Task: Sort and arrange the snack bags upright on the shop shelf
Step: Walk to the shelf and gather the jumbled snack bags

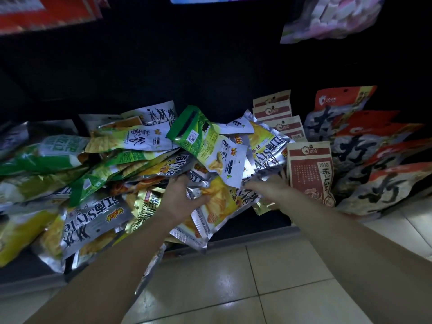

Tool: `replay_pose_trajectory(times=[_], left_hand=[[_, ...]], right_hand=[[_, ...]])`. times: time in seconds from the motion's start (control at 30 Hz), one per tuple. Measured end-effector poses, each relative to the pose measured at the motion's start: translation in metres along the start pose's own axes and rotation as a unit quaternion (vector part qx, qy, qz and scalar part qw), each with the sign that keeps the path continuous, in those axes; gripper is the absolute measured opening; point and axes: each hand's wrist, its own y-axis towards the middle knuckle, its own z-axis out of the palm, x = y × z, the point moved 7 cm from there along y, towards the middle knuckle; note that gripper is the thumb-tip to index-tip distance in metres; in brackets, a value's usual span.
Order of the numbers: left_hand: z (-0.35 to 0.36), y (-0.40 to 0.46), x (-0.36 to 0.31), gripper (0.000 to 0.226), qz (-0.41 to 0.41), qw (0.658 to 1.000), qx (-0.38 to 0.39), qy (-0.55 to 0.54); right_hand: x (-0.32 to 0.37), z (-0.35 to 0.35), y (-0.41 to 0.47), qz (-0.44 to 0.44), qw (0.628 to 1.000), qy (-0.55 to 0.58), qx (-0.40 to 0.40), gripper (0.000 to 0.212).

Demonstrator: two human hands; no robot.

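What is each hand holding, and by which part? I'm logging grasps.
The left hand grips a silver-and-yellow snack bag by its top edge. The right hand reaches into the pile; its hold cannot be told.

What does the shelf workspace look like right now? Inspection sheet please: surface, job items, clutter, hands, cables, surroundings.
Surface: low dark shop shelf, mostly covered by bags.
Job's things: snack bags in silver, yellow and green lie flat in an overlapping heap; none in the heap stands upright.
Clutter: heap spills past the shelf's front edge at the left.
Hands: left hand grips a silver-yellow bag at its edge; right hand reaches into the heap, grip unclear.
Cables: nothing seen.
Surroundings: brown paper bags stand in a row at right, red-and-black bags beside them; pale tiled floor below; a pink packet hangs above.
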Motion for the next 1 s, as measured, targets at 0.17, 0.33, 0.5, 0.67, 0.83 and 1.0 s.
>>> replay_pose_trajectory(times=[0.17,0.33,0.5,0.67,0.83,1.0], left_hand=[[0.006,0.001,0.001,0.070,-0.015,0.998,0.031,0.051],[-0.006,-0.010,-0.050,0.054,0.053,0.948,0.055,0.310],[-0.048,-0.014,-0.104,0.031,0.166,0.949,-0.097,0.249],[-0.046,0.011,-0.090,0.095,0.187,0.872,-0.102,0.441],[-0.041,0.034,-0.080,0.077,0.151,0.871,-0.071,0.462],[-0.064,0.039,-0.083,0.053,0.128,0.889,-0.118,0.423]], right_hand=[[-0.010,0.038,0.006,0.031,0.989,0.142,0.039,0.070],[-0.009,0.054,0.011,0.042,0.975,0.215,0.047,0.043],[0.010,0.049,0.004,-0.025,0.961,0.272,0.046,0.048],[0.023,0.037,0.003,-0.041,0.925,0.374,0.055,0.035],[0.046,0.034,-0.008,-0.087,0.902,0.413,0.093,0.053],[0.067,0.027,-0.011,-0.082,0.853,0.502,0.115,0.059]])
